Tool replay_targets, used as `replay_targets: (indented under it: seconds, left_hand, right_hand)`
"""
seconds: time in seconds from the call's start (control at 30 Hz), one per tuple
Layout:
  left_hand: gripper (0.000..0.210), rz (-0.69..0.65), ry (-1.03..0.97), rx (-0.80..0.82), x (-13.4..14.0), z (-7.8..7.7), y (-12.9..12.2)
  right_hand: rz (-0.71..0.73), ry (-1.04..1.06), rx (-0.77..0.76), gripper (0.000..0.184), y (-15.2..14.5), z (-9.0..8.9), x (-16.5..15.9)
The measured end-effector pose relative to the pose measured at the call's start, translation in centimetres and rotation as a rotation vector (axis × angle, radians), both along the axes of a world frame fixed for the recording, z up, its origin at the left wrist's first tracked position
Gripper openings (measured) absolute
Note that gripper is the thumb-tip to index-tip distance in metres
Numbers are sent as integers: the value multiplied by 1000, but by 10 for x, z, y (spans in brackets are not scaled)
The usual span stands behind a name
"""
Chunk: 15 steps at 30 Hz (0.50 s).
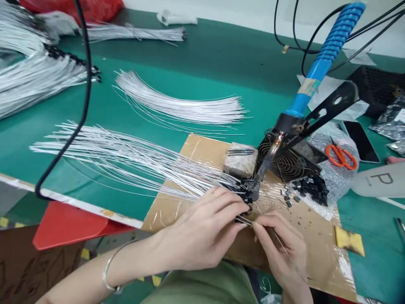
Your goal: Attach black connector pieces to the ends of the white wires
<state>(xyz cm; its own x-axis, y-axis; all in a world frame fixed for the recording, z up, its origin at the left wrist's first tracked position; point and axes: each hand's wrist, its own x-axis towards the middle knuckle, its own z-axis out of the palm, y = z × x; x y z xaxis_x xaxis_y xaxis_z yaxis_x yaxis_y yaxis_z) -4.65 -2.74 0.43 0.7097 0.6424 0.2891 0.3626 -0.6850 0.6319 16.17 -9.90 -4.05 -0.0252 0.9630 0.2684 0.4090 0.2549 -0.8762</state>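
Observation:
My left hand [211, 228] is closed, its thumb and fingers pinching a pair of thin wires [243, 220] just in front of the cardboard's middle. Thumb and forefinger of my right hand [281, 245] meet at the ends of those wires. A thin silvery strand [283, 247], which looks like solder wire, runs through my right hand. Beyond my fingers, a blue-handled soldering iron [325, 59] slants down in a stand, tip low near a dark metal block [251, 190]. Loose white wires [136, 160] reach from the left to this block, partly behind my left hand.
Another white wire bundle [183, 103] lies farther back. Right of the iron are a round fan grille [281, 162], small black connectors [311, 190], orange scissors [341, 155], a phone [360, 141], a white bottle [379, 180] and a yellow sponge [349, 240]. A black cable [87, 84] hangs at left.

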Motion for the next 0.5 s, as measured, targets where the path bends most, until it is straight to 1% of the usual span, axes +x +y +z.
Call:
replay_targets:
  seconds: [0.07,0.13,0.23,0.3,0.33,0.4,0.43,0.5]
  left_hand:
    - [23,-26,12,-104,8,-6,-2]
    - [22,-34,38,-225,11,-10,0]
    - [21,35,74,-431,11,-11,3]
    - [23,97,53,-586,12,-12,4]
    - [24,123,29,-666,12,-12,5]
    - [26,170,-35,-805,14,-12,6]
    - [26,190,-65,-860,15,-12,8]
    - [27,226,-115,-931,16,-10,11]
  right_hand:
    - [-8,-6,12,16,1,0,0]
    - [-23,4,13,16,1,0,-1]
    - [-40,42,-7,16,1,-2,-6]
    - [-67,74,-7,16,2,-4,-10]
    - [-97,92,-8,16,2,-5,-13]
    - [-209,163,-29,18,2,-8,-15]
    - [-284,222,-46,18,2,-9,-16]
    - [-425,414,-76,19,3,-10,-14]
